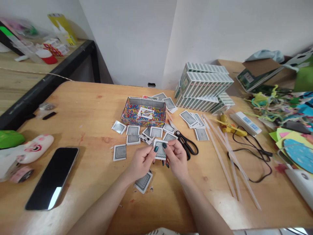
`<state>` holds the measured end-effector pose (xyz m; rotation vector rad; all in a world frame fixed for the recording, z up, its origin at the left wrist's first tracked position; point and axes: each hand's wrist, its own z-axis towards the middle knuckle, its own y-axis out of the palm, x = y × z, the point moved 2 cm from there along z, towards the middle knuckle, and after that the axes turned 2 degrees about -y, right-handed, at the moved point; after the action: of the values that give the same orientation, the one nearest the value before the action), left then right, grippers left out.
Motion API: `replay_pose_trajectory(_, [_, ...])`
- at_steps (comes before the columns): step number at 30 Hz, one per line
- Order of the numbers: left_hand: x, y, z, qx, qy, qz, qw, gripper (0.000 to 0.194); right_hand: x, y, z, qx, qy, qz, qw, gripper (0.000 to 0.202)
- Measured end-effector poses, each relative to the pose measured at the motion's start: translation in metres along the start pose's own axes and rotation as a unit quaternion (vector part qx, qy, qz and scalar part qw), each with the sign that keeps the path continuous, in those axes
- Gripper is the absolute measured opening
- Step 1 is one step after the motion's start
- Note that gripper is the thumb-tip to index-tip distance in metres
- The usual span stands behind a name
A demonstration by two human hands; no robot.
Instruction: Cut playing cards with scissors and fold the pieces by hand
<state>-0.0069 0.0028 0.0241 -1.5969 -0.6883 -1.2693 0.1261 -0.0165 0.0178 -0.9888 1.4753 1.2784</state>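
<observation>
Between my two hands a playing card [160, 150] is held, its grey patterned back facing up; whether it is one card or a few cannot be told. My left hand [144, 160] pinches its left edge with the thumb on top. On the other edge, the thumb of my right hand [175, 156] presses down. Several more cards [133, 134] lie scattered face down just beyond, and another card [144, 182] lies nearer to me. Behind them stands an open box [124, 112] with a colourful speckled lining, a face card [146, 113] inside it. Black-handled scissors [188, 143] rest right of my right hand.
Stacked card boxes [205, 85] stand at the back right. Glue sticks [227, 156], a yellow glue gun [230, 125], a power strip [246, 122] and craft scraps [274, 104] fill the right. At left lie a phone [52, 178] and a white plush-like item [36, 148].
</observation>
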Motion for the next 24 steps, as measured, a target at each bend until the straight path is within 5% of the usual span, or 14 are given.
replay_pose_trajectory(24, [0.0033, 0.0017, -0.0016, -0.015, 0.006, 0.001, 1.000, 0.035, -0.0043, -0.0003, -0.0049, 0.030, -0.027, -0.063, 0.997, 0.019])
